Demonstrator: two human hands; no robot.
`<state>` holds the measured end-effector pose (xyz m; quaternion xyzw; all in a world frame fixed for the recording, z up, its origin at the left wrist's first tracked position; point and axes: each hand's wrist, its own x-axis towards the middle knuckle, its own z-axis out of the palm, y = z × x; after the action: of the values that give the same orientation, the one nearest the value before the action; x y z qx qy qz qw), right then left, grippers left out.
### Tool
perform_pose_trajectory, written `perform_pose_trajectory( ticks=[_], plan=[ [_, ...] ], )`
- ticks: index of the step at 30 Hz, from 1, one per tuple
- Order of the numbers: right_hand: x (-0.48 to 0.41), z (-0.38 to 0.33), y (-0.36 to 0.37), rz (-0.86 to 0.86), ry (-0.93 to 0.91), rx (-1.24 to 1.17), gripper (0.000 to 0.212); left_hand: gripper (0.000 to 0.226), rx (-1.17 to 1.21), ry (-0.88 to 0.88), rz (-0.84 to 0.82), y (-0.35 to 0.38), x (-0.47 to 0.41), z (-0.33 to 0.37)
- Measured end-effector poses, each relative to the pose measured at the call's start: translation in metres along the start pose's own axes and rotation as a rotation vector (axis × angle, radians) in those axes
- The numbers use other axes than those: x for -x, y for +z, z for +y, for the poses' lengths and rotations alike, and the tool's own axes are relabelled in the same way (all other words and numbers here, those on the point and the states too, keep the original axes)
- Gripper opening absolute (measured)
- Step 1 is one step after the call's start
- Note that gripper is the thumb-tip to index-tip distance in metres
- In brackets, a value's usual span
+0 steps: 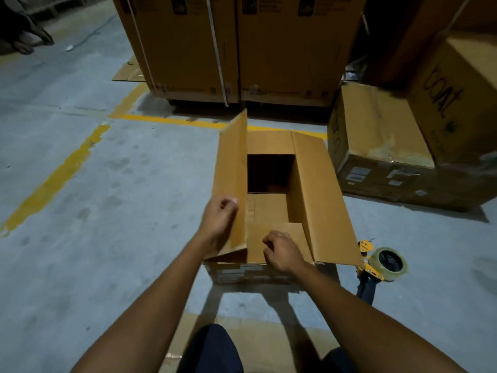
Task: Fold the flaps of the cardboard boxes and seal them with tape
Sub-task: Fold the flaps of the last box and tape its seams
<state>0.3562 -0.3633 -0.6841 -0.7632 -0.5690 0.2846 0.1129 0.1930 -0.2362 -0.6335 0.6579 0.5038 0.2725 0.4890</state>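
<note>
An open cardboard box (320, 189) stands on the concrete floor in front of me. Its long left flap (232, 170) is raised almost upright, and my left hand (219, 220) presses against its outer face near the front. The near short flap (277, 232) lies folded down into the opening, with my right hand (282, 253) resting curled on it. The far short flap is also folded in, and the long right flap lies sloped outward. The inside is dark. A tape dispenser (382, 265) with a clear roll lies on the floor right of the box.
Tall strapped cartons (236, 47) stand behind the box beyond a yellow floor line (161, 120). More cartons (382, 135) are stacked at the right. Flat cardboard (269, 345) lies under my knees. Someone's foot (27, 39) shows at the far top left.
</note>
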Motion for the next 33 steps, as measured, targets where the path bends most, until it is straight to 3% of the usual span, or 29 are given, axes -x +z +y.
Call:
perform_pose_trajectory(
  ticks=[4,6,13,17,21,26,33],
  plan=[
    [0.017,0.007,0.001,0.050,0.040,-0.074,0.023,0.058,-0.935,0.161,-0.344,0.050,0.031,-0.036],
    [0.024,0.011,0.003,0.073,0.047,-0.084,0.022,0.068,-1.098,0.151,-0.390,0.059,0.046,-0.046],
    [0.042,0.027,-0.012,0.190,0.161,-0.220,0.020,0.057,-1.095,0.190,-0.207,0.068,0.046,-0.028],
    [0.040,0.045,-0.031,0.250,0.241,-0.311,0.016,0.048,-1.119,0.157,-0.231,0.071,0.019,-0.003],
    [0.034,0.063,-0.046,0.339,0.398,-0.294,0.020,0.068,-1.084,0.143,-0.264,0.076,-0.004,-0.012],
    [0.030,0.089,-0.060,0.245,0.750,-0.322,0.045,0.086,-0.926,0.068,-0.174,0.103,-0.015,-0.022],
    [0.020,0.105,-0.070,0.258,0.871,-0.421,0.045,0.088,-0.850,-0.050,-0.079,0.120,-0.029,-0.011]
  ],
)
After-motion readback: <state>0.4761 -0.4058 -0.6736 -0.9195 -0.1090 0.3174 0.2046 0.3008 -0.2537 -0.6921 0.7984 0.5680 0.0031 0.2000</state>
